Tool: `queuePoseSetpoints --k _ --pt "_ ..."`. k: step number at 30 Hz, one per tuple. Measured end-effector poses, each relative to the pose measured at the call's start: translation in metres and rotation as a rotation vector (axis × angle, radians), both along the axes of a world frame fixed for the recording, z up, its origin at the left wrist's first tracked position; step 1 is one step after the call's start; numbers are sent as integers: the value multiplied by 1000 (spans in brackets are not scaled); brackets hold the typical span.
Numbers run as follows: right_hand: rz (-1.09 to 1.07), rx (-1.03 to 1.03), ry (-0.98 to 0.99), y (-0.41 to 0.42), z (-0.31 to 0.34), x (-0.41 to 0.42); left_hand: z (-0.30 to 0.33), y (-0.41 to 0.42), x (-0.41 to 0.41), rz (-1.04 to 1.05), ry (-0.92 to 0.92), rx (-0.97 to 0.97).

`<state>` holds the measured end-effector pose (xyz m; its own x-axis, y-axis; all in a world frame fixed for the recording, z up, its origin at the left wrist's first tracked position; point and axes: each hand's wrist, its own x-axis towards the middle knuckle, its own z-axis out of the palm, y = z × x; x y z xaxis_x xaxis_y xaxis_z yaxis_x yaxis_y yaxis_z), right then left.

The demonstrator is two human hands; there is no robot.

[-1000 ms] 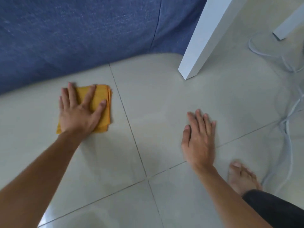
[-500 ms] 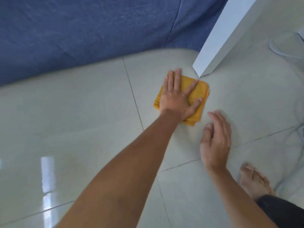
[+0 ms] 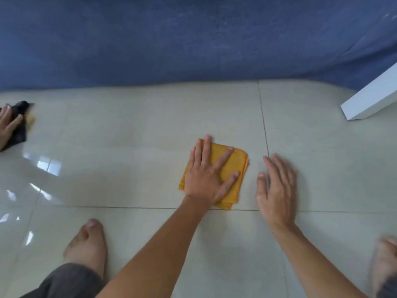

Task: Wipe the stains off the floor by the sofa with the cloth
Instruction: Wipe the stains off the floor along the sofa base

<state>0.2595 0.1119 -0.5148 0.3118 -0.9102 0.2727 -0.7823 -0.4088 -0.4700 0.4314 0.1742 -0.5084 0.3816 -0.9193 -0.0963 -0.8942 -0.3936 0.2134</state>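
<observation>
Tiled floor: left hand flat on cloth

I see a glossy pale tiled floor with thin dark grout lines and bright window glare at left, a blue fabric sofa filling the top, and a white furniture leg at right.

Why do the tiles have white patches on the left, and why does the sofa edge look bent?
In the head view, the white patches are glare, light mirrored in the glossy floor; the sofa edge bows because of the wide-angle lens; the right hand and the foot at the lower right are smeared by motion, while the left hand on the cloth is sharper.
</observation>
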Motion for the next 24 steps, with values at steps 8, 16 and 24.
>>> queuePoseSetpoints --k 8,16,24 --pt "129 50 102 35 -6 86 -3 128 173 385 -95 51" --pt "119 37 238 36 -11 87 -2 95 298 597 -61 105" --pt "130 90 -97 32 -3 79 -5 -21 199 358 -94 87"
